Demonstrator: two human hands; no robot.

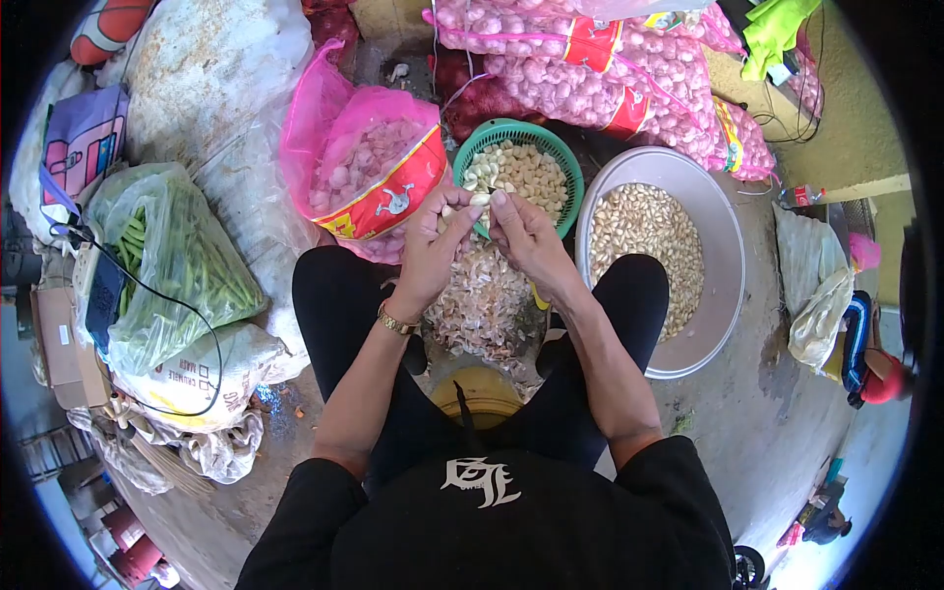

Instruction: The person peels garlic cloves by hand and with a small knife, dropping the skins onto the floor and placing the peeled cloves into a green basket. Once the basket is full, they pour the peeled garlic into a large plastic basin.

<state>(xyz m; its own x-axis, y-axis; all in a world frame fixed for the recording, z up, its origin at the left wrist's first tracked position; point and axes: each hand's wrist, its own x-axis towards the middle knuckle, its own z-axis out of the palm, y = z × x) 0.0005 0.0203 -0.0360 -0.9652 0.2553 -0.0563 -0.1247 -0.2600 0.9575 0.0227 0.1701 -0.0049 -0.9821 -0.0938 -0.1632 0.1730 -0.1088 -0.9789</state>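
Garlic clove (480,199) sits between the fingertips, over the near rim of the green plastic basket (576,169) of peeled cloves. Left hand (433,236): thumb and forefinger pinched on it. Right hand (532,241): fingertips drawn in beside it; cannot tell whether they clamp the clove or a small tool. Skin heap (478,310) lies below; basin (728,285) of cloves stands to the right. Risk: smooth surface plus small contact area could let the clove slip into the skins.
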